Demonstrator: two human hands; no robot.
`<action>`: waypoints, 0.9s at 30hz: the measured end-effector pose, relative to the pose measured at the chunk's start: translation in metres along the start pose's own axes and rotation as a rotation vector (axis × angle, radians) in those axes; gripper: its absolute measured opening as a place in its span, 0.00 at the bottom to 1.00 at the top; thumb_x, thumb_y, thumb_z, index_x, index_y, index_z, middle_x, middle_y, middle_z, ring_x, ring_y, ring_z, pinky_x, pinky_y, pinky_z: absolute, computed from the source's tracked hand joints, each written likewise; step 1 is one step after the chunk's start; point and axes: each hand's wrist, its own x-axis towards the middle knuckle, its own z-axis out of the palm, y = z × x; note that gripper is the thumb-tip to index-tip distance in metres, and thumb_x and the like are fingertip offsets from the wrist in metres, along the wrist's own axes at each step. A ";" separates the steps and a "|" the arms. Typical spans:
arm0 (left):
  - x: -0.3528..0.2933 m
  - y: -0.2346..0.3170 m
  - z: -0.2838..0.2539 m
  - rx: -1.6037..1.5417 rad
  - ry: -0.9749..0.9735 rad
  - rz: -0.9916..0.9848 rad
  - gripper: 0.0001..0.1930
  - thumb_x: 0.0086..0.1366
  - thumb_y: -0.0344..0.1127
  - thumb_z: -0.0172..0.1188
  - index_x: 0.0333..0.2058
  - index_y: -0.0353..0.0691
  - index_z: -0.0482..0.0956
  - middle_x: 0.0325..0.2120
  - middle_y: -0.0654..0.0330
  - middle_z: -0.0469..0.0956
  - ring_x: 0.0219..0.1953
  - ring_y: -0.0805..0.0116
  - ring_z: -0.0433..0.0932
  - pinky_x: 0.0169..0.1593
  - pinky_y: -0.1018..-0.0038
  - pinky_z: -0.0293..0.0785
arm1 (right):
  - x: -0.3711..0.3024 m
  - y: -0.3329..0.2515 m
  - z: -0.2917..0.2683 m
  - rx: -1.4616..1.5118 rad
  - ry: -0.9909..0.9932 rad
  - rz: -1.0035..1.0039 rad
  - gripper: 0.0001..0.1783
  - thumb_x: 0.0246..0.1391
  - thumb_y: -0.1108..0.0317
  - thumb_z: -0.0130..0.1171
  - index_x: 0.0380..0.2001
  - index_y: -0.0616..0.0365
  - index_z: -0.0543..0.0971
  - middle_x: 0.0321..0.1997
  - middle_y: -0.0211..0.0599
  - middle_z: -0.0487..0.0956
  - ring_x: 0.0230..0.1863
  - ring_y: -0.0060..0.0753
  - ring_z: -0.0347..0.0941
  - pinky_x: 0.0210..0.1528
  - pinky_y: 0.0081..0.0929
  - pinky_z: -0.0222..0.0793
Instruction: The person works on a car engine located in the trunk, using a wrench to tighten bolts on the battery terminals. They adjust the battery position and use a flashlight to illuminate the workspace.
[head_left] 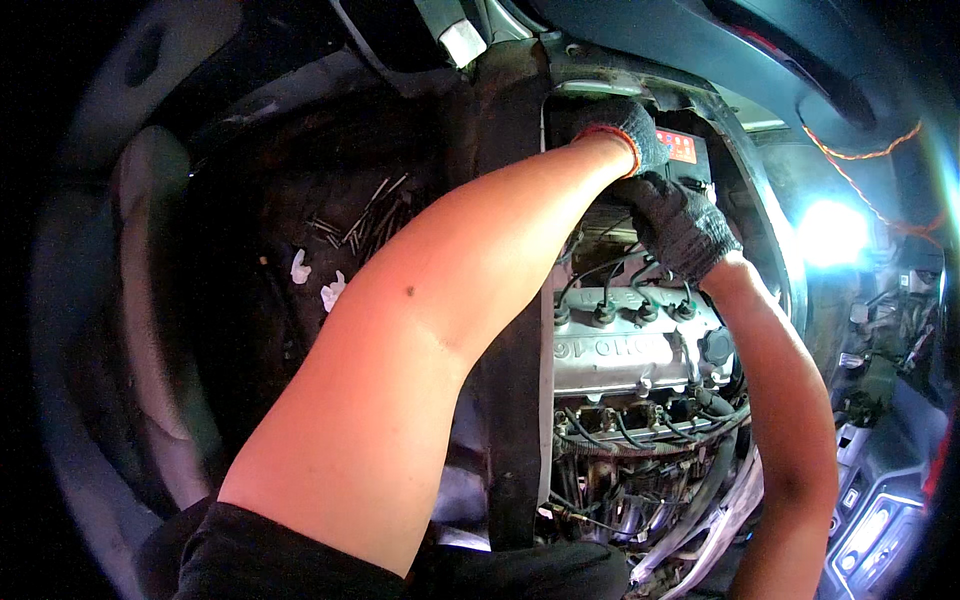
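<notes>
Both of my hands wear dark grey knitted gloves and meet at the far end of the engine bay. My left hand (640,135) reaches in beside a dark box with a red label (677,147), which looks like a battery. Its fingers are hidden, so their grip does not show. Just nearer, my right hand (685,228) is bent inward toward the left one, its fingers curled together. Whatever it may hold is hidden beneath the glove. Below the hands lies the engine's silver valve cover (630,345), with black ignition leads (605,310) plugged along its far side.
A black filler cap (716,346) sits on the valve cover's right end. Hoses and wiring (690,520) run along the near side. Left of the bay, loose metal bolts or tools (365,215) and crumpled white scraps (300,266) lie on dark flooring. A bright lamp (833,233) shines at right.
</notes>
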 end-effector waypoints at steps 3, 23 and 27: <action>-0.002 -0.013 0.005 -0.016 0.008 -0.020 0.32 0.54 0.64 0.63 0.42 0.40 0.87 0.44 0.43 0.83 0.45 0.46 0.83 0.50 0.58 0.78 | 0.007 -0.011 -0.005 -0.039 -0.117 0.071 0.25 0.54 0.68 0.58 0.57 0.49 0.75 0.50 0.48 0.80 0.46 0.52 0.80 0.48 0.45 0.76; 0.000 -0.009 0.009 -0.090 0.056 -0.002 0.30 0.50 0.59 0.66 0.40 0.36 0.86 0.40 0.37 0.82 0.42 0.43 0.83 0.48 0.57 0.79 | 0.004 -0.006 -0.006 0.002 -0.074 0.036 0.26 0.52 0.68 0.60 0.57 0.49 0.75 0.51 0.47 0.79 0.47 0.53 0.79 0.47 0.45 0.76; 0.003 -0.007 0.013 -0.063 0.079 0.000 0.33 0.50 0.62 0.66 0.42 0.36 0.86 0.41 0.38 0.82 0.43 0.43 0.83 0.49 0.58 0.78 | -0.002 -0.004 0.006 -0.010 0.124 -0.034 0.23 0.52 0.66 0.60 0.54 0.50 0.76 0.47 0.46 0.80 0.44 0.50 0.80 0.45 0.44 0.77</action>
